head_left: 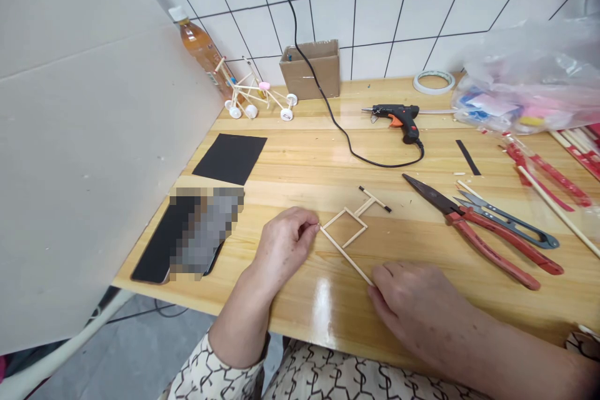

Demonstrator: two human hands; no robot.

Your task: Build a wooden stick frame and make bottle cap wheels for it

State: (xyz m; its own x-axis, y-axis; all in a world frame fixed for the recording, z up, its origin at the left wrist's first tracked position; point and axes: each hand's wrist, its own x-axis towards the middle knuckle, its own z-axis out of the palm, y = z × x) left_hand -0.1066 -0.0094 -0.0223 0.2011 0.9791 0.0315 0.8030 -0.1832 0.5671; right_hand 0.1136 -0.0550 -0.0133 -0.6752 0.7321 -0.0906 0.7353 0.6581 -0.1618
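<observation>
Wooden stick frame [349, 230] pinched at both ends, near the worktop's [300, 162] front edge.
Left hand [284, 245] fingers [313, 225] closed on the long stick's upper end; right hand [417, 303] fingertips pressed on its lower end. Beyond, toward the right edge: red-handled pliers [482, 237], grey snips [513, 225]; farther back, black glue gun [398, 117].

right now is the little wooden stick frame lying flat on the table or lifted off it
Lying flat. The pale wooden stick frame rests on the wooden table; the left hand and right hand hold the ends of its long stick.
</observation>
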